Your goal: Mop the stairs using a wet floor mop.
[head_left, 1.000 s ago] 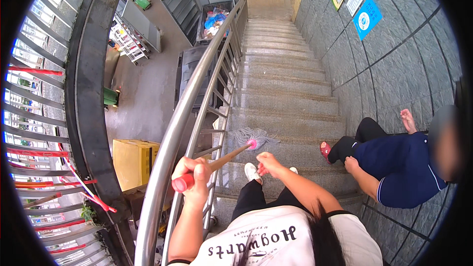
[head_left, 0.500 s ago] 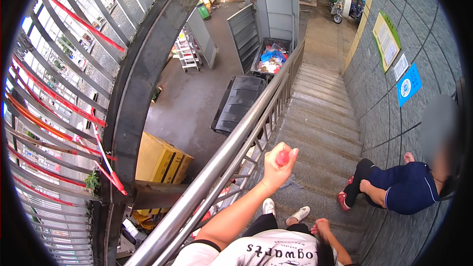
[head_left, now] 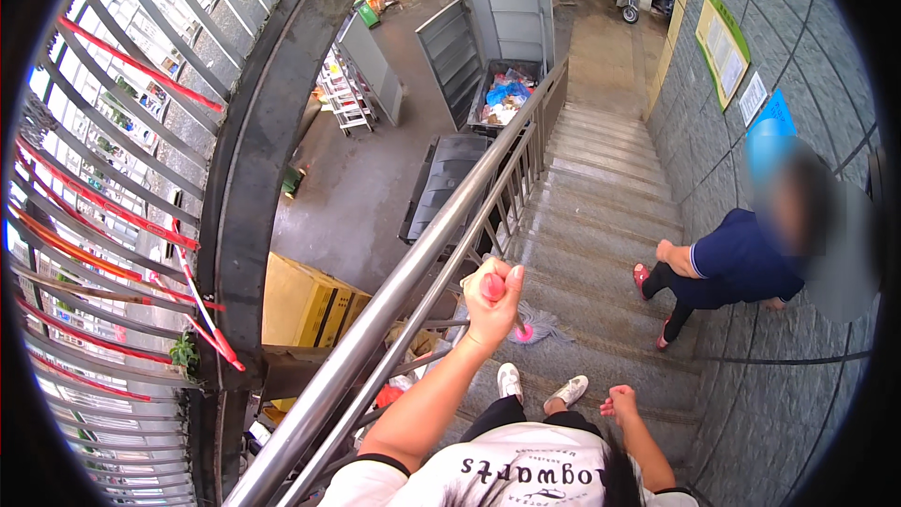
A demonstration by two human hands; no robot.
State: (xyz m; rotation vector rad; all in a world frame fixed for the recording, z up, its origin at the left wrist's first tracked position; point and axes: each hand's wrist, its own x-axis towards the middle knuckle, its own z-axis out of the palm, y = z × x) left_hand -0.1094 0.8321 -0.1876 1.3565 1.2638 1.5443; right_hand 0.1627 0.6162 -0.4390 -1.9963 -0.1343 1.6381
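The left hand (head_left: 490, 312) has its fingers wrapped round the top of a mop (head_left: 549, 327), with the red tip of the handle (head_left: 492, 286) poking out above the fist, near the handrail (head_left: 399, 289). From there the handle runs away, mostly hidden behind the hand, down to a pink collar (head_left: 525, 330) and grey strands spread on the stairs (head_left: 605, 239), just ahead of the white shoes (head_left: 509, 382). The right hand (head_left: 618, 404) hangs to the right of those shoes, released, its fingers loosely curled. Farther right, a person in a navy top (head_left: 746, 258) is on the stairs beside the grey tiled wall (head_left: 784, 28), well apart from the mop. A green-edged notice (head_left: 724, 52) hangs higher on that wall. Left of the handrail, on the lower ground, are a black lidded bin (head_left: 446, 183), an open bin of rubbish (head_left: 540, 70) and a yellow box (head_left: 298, 299).
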